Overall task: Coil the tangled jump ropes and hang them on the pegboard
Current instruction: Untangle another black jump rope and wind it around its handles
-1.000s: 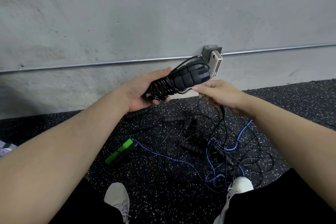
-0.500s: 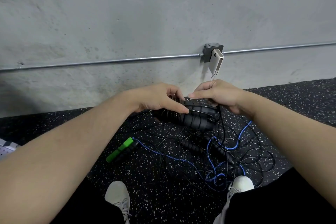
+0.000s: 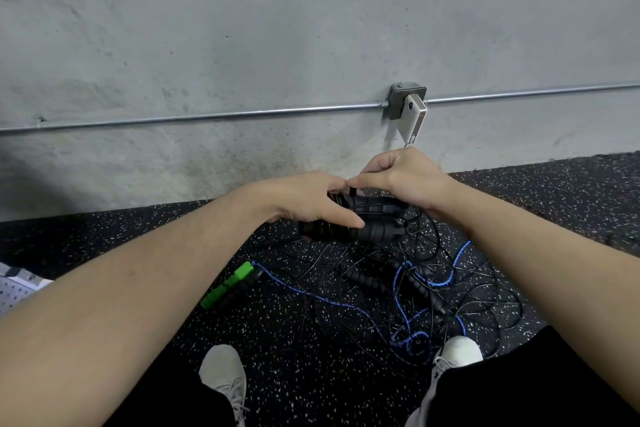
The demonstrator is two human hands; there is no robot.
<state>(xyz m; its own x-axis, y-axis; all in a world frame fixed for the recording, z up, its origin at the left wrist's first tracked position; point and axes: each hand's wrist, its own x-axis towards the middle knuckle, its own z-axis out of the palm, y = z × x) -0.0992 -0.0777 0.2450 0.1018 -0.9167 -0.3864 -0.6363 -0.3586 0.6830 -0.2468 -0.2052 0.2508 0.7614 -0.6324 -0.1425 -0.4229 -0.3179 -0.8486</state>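
Grey concrete wall above speckled black floor, left hand gripping coiled black rope bundle, right hand pinching its cord, loose black and blue ropes tangled below.

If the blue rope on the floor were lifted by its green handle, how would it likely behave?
The blue rope would probably hang limp, since it lies in loose kinks. It likely drags the black ropes along, as they cross it in several places. The green handle looks rigid and ridged, so it should grip easily.
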